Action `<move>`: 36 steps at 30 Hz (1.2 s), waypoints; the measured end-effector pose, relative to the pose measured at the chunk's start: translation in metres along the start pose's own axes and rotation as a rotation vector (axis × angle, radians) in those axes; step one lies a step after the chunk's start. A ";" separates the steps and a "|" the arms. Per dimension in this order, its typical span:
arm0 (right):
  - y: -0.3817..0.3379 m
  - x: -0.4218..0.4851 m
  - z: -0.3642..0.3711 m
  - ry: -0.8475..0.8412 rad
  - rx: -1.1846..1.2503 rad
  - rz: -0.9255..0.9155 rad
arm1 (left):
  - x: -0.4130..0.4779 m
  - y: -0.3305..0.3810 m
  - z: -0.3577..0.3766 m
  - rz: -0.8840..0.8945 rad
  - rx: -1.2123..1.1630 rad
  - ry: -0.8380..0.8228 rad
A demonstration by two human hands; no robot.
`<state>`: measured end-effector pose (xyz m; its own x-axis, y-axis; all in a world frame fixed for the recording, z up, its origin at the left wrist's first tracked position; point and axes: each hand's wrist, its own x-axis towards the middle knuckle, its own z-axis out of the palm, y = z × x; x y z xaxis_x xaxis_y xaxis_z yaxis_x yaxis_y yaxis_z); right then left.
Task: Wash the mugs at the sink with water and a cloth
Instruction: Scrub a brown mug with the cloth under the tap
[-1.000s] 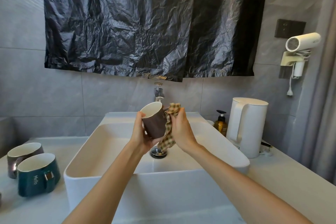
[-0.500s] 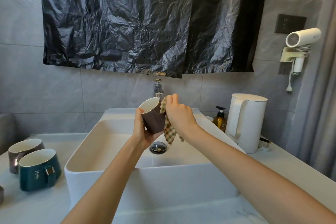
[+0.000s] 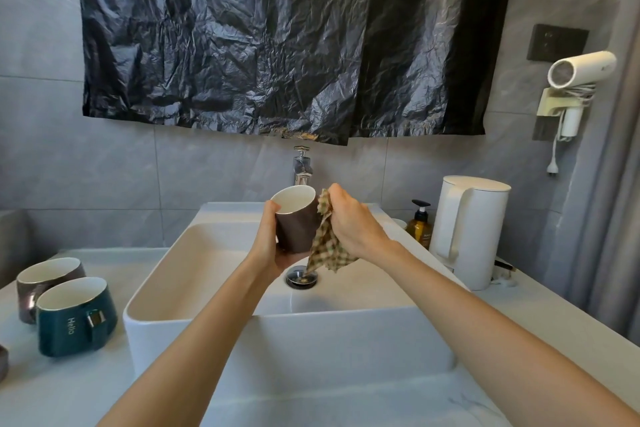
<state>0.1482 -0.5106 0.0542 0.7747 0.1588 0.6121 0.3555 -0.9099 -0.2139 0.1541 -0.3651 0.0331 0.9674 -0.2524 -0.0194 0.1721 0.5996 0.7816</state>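
Above the white sink basin (image 3: 207, 319) my left hand (image 3: 272, 243) grips a brown mug (image 3: 296, 224) with a white inside, tilted with its mouth up and to the left. My right hand (image 3: 349, 218) holds a checked cloth (image 3: 325, 250) pressed against the mug's right side; the cloth's loose end hangs over the drain (image 3: 301, 278). The chrome tap (image 3: 302, 166) stands just behind the mug, and no water is seen running. On the counter at the left stand a teal "Hello" mug (image 3: 74, 317) and a brown mug (image 3: 46, 279).
A white kettle (image 3: 467, 229) and an amber pump bottle (image 3: 419, 225) stand right of the sink. A white hair dryer (image 3: 578, 74) hangs on the right wall. A black plastic sheet (image 3: 277, 35) covers the wall above the tap. Something dark (image 3: 2, 362) shows at the left edge.
My right hand has slid the cloth up along the mug's right side to its rim. The mug stays in my left hand over the basin, tilted slightly differently.
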 end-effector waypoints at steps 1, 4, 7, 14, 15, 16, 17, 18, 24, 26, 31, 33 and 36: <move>0.002 -0.003 0.004 0.034 0.106 0.037 | 0.001 0.000 -0.001 -0.017 -0.008 0.005; -0.001 -0.008 0.019 0.169 0.350 0.124 | 0.003 -0.002 -0.003 -0.079 -0.066 0.002; -0.010 -0.007 0.023 0.226 0.424 0.153 | 0.007 -0.002 -0.005 -0.108 -0.128 -0.012; 0.002 0.009 0.006 0.208 0.321 0.370 | 0.007 -0.001 -0.010 -0.055 0.466 -0.096; 0.007 0.011 0.002 0.189 0.337 0.406 | 0.007 -0.002 -0.010 0.011 0.556 -0.083; 0.012 0.012 -0.001 0.168 0.365 0.437 | 0.009 -0.003 -0.012 0.092 0.629 -0.074; 0.017 0.014 -0.004 0.148 0.405 0.466 | 0.010 -0.004 -0.013 0.192 0.690 -0.091; 0.022 0.015 -0.007 0.127 0.456 0.496 | 0.011 -0.006 -0.015 0.309 0.752 -0.129; 0.030 0.014 -0.017 -0.033 0.720 0.521 | 0.017 -0.012 -0.021 0.835 1.099 -0.263; 0.024 0.010 -0.016 -0.108 0.775 0.486 | 0.019 -0.013 -0.019 0.866 1.050 -0.229; 0.016 0.002 -0.005 -0.144 0.757 0.440 | 0.026 -0.012 -0.030 0.927 1.106 -0.111; 0.019 -0.003 -0.001 -0.157 0.622 0.413 | 0.028 -0.013 -0.033 0.911 1.116 -0.087; 0.025 -0.011 -0.006 -0.103 0.353 0.324 | 0.029 -0.015 -0.034 0.894 1.130 -0.050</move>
<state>0.1454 -0.5377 0.0471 0.9161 -0.0576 0.3969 0.2297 -0.7360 -0.6368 0.1863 -0.3555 0.0000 0.6593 -0.1609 0.7344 -0.7361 -0.3370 0.5870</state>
